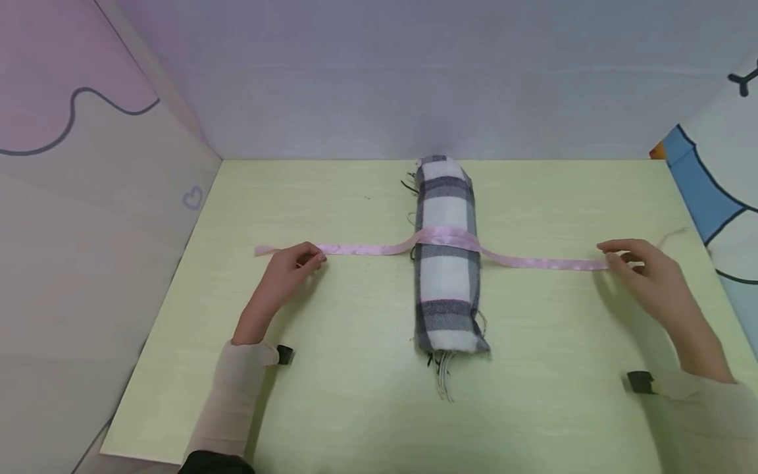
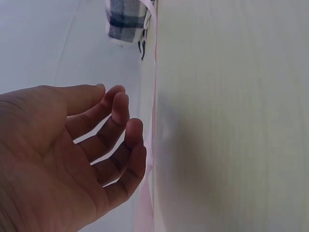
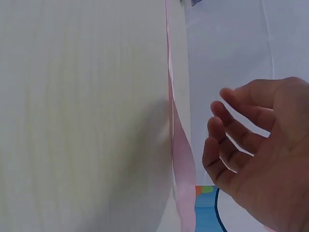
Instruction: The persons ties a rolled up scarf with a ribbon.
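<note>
A rolled grey-and-white plaid scarf with fringed ends lies lengthwise on the table. Across its middle runs a pink satin ribbon, its two tails stretched left and right over the tabletop. My left hand hovers above the left tail, fingers loosely curled. In the left wrist view the ribbon lies beyond the fingertips, with nothing in the hand. Over the right tail hangs my right hand, also loosely curled and holding nothing. The right wrist view shows the ribbon apart from those fingers.
The pale yellow-green table meets a plain back wall. Printed panels stand along both sides, the left panel bearing a small heart. A dark wrist-camera piece sticks out from each sleeve.
</note>
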Demonstrator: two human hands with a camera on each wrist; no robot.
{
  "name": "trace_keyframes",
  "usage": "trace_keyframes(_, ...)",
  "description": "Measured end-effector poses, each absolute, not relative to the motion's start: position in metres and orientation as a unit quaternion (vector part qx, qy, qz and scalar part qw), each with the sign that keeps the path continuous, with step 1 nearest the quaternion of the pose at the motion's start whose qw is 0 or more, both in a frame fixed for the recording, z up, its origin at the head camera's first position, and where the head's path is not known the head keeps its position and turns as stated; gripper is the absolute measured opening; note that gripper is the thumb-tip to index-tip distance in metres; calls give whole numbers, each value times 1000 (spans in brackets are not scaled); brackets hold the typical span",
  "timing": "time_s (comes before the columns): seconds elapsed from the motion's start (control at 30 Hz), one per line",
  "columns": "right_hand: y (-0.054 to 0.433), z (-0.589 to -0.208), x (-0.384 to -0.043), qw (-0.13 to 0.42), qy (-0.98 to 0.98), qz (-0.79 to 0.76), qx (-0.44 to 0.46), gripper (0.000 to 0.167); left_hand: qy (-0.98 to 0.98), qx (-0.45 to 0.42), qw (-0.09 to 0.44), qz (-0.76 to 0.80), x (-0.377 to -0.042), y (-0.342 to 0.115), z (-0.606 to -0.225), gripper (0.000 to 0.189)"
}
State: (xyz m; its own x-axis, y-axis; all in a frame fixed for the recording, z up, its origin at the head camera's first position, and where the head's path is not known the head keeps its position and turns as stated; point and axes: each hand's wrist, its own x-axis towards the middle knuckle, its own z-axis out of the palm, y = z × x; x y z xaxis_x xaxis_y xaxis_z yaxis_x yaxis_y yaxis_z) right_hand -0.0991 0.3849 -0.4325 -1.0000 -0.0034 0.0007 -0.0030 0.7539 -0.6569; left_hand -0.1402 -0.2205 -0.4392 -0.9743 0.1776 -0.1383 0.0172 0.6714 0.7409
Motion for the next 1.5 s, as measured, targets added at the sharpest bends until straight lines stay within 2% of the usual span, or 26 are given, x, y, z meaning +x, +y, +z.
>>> trace_keyframes(0.3,351,-427,-122,39,917,-389,-84,27,877,149,141,434,-166,-181,-440,26)
trace_keyframes(0.6,307,-422,-149,147,897,-394,-135,30,870,245,147,402,-195,-131,-448,32)
trace_keyframes(0.77,288,-429,-163,189,880,-402,-168,32,864,276,165,387,-203,-115,-457,34)
trace_keyframes(1.1,276,-442,-173,208,867,-404,-204,31,867,284,167,373,-204,-101,-458,32)
trace_keyframes(1.3,275,-443,-174,223,864,-406,-195,27,874,295,150,355,-203,-97,-459,16)
trace_keyframes(1.5,277,-442,-172,216,861,-422,-182,21,857,242,180,417,-202,-105,-458,11)
